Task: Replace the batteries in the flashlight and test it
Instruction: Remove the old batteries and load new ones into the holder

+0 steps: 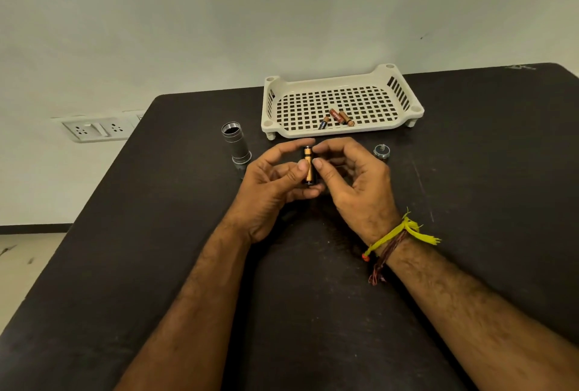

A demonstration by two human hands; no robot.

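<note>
Both hands meet over the middle of the dark table (470, 171). Between them stands a black battery holder with a copper-and-black battery (308, 165) in it. My left hand (272, 183) grips it from the left with thumb and fingers. My right hand (354, 180) pinches it from the right, index finger on its top. The grey flashlight body (235, 146) stands upright to the left of my hands, its threaded open end up. The flashlight's end cap (382, 151) lies to the right of my right hand.
A cream perforated plastic tray (297, 102) sits behind my hands near the table's far edge, with three loose batteries (336, 118) in its front part. A wall socket panel (97, 129) is on the wall at the left.
</note>
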